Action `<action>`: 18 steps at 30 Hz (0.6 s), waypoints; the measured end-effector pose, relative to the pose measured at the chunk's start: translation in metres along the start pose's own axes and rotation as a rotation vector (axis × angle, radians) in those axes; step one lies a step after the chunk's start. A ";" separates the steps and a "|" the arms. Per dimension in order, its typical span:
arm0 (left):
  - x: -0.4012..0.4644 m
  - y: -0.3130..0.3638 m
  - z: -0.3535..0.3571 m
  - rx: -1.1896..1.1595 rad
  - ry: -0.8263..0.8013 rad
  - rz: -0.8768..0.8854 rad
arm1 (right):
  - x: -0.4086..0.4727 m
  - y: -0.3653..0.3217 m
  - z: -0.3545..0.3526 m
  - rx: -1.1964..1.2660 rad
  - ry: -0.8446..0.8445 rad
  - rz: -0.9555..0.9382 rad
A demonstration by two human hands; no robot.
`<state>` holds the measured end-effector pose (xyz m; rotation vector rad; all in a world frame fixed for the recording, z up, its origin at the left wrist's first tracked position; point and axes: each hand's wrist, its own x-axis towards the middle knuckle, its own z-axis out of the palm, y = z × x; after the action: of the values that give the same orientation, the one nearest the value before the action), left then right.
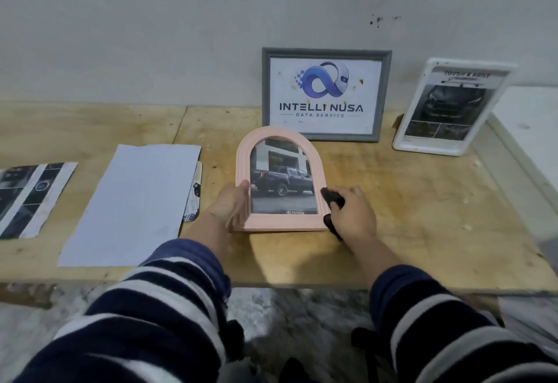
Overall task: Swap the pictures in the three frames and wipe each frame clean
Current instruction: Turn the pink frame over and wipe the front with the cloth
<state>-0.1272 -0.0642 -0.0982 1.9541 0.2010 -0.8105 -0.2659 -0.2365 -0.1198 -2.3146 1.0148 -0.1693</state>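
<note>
Fingers first. Our left hand [231, 205] grips the lower left edge of the pink arched frame [280, 182], thumb on the front rim, the other fingers hidden behind it. Our right hand [353, 215] has its fingers curled round a dark cloth [332, 198], pressed against the frame's lower right edge.

The pink arched frame stands near the middle of the wooden surface [422, 201], tilted back, bottom edge on or just above the wood; we cannot tell which. It holds a photo of a dark pickup truck [282, 185] before a building.

Behind the pink frame, a grey rectangular frame [324, 94] leans on the wall [151, 20], showing an "INTELLI NUSA DATA SERVICE" logo. Right of that grey frame, well apart from the pink one, a white frame [450, 108] stands tilted with a dark car print.

Left of the pink frame, a blank white sheet [133, 201] lies flat, covering a stack of printed pages [193, 198] whose edges peek out. Farther left, a car brochure page [30, 198] lies at the surface's edge.

Striped sleeves [169, 307] cover both forearms.
</note>
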 end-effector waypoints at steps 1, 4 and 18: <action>0.001 0.000 -0.003 -0.030 0.030 0.041 | 0.000 -0.007 -0.004 -0.050 0.023 -0.069; -0.001 0.009 -0.015 -0.157 0.117 0.173 | 0.007 -0.037 -0.013 -0.208 0.073 -0.330; 0.042 0.073 -0.107 -0.473 0.375 0.533 | 0.039 -0.195 0.031 -0.217 -0.052 -0.224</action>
<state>-0.0126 -0.0200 -0.0384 1.5775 0.0735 -0.0329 -0.1057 -0.1469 -0.0380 -2.6151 0.7785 -0.0902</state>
